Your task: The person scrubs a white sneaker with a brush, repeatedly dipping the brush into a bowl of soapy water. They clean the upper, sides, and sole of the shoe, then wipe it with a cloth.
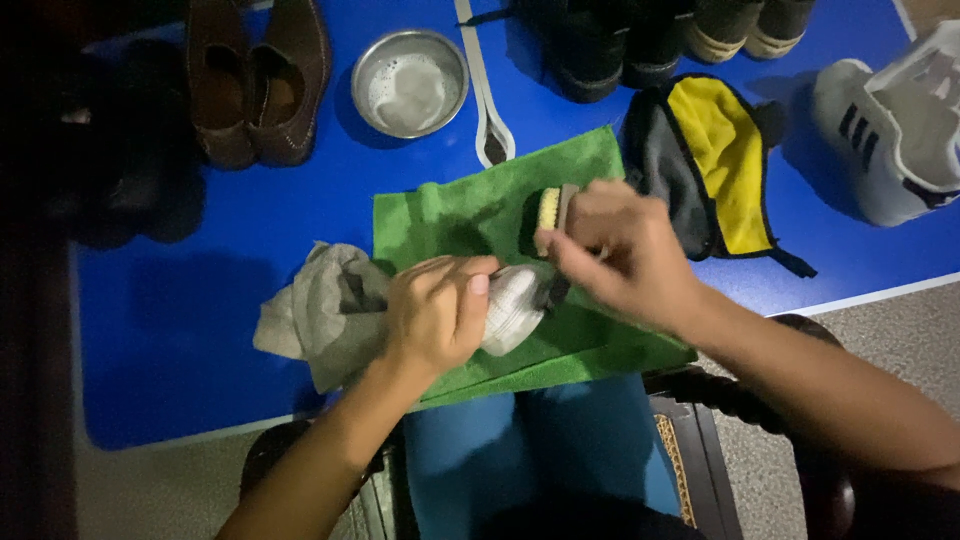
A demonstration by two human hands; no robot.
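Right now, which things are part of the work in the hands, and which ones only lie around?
In use:
- left hand holding the white shoe
- right hand holding the brush
- green cloth under them

Lying about:
- brown shoes
- metal bowl
- grey rag
- yellow and grey cloth
- white sneaker

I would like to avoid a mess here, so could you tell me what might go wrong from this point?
The right hand works a brush against the white shoe near the left hand thumb, which may get scraped. The metal bowl of sudsy liquid stands close by and could be tipped.
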